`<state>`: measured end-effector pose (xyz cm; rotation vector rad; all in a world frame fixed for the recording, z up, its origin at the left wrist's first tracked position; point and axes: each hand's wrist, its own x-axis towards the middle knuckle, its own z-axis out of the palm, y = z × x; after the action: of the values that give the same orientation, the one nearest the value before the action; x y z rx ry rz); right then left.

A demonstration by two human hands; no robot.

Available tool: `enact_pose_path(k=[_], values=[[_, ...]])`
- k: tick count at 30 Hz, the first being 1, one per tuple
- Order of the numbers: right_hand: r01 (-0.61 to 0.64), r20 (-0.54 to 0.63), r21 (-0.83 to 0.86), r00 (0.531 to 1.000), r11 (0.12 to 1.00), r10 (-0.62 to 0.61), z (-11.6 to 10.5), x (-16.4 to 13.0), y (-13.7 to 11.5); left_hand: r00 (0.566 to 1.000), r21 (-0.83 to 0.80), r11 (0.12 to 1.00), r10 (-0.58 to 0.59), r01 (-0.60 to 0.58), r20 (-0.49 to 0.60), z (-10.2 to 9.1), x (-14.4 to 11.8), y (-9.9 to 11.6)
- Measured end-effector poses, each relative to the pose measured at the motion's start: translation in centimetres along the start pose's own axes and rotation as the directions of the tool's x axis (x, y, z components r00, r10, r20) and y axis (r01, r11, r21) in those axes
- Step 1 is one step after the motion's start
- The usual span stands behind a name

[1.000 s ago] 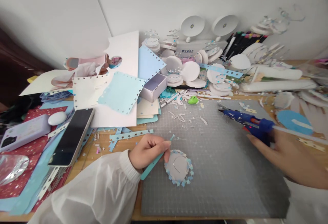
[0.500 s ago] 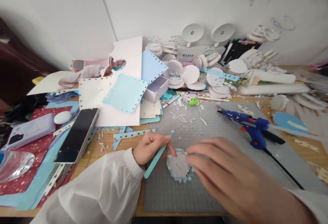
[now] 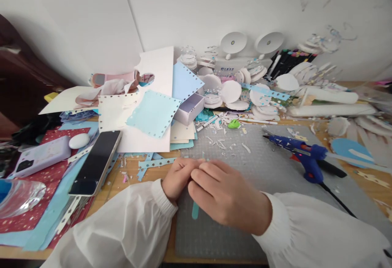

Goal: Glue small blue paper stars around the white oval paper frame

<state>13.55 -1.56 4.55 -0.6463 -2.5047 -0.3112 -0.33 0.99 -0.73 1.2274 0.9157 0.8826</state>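
The left hand [image 3: 179,176] and right hand [image 3: 225,194] met on the grey gridded cutting mat [image 3: 260,170], fingers curled and pressed together; what they pinched was hidden, so I cannot tell. A thin teal paper strip [image 3: 195,210] poked out just beneath the right hand, touching the mat. To the right of that hand, well apart, lay a blue hot-glue gun [image 3: 301,155]. Left of the left hand lay a black smartphone [image 3: 96,161].

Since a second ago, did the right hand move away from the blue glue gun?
Yes. The right hand left the blue glue gun, which lies on the grey cutting mat, and went left to meet the left hand.
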Motion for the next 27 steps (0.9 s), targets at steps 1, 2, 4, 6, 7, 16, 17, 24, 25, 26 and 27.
enact_pose_path(k=[1,2,4,6,7,16,17,24,25,26,27], values=[[-0.014,-0.018,-0.021,1.0,1.0,0.013,0.1,-0.2,0.1,0.999,-0.033,0.999,-0.036,0.036,0.001,0.0,0.0,-0.1],[-0.03,-0.033,-0.043,0.999,0.999,0.029,0.2,-0.4,0.1,0.997,-0.067,0.995,-0.071,0.071,0.004,0.0,0.0,-0.1],[-0.06,-0.052,-0.075,0.997,0.995,0.056,0.4,-0.9,0.3,0.994,-0.121,0.987,-0.11,0.109,0.004,0.0,0.0,-0.2],[-0.072,-0.065,-0.089,0.996,0.993,0.066,0.6,-1.2,0.5,0.995,-0.138,0.986,-0.096,0.096,0.004,-0.1,0.1,-0.4],[-0.073,-0.069,-0.091,0.995,0.993,0.067,0.7,-1.4,0.6,0.996,-0.142,0.986,-0.086,0.085,0.004,-0.1,0.1,-0.4],[-0.063,-0.181,-0.018,0.982,0.998,0.058,0.8,-2.5,1.3,0.995,-0.129,0.987,-0.086,0.091,0.045,0.0,0.2,-0.4],[-0.064,-0.2,0.025,0.978,0.998,0.068,0.8,-2.8,1.6,0.993,-0.13,0.986,-0.093,0.101,0.067,0.0,0.2,-0.4],[-0.434,-0.22,0.621,0.702,0.652,0.677,-0.2,-6.3,4.4,0.982,0.035,0.999,-0.027,0.02,0.189,0.2,-0.2,0.5],[-0.46,-0.154,0.719,0.626,0.521,0.764,-0.3,-6.8,4.8,0.98,0.088,0.996,0.005,-0.023,0.198,0.2,-0.3,0.6],[-0.461,-0.064,0.801,0.569,0.383,0.82,-0.4,-7.3,5.1,0.976,0.135,0.988,0.044,-0.074,0.213,0.3,-0.3,0.7],[-0.445,0.034,0.862,0.53,0.243,0.847,-0.4,-7.8,5.4,0.969,0.176,0.976,0.083,-0.126,0.234,0.4,-0.4,0.8]])
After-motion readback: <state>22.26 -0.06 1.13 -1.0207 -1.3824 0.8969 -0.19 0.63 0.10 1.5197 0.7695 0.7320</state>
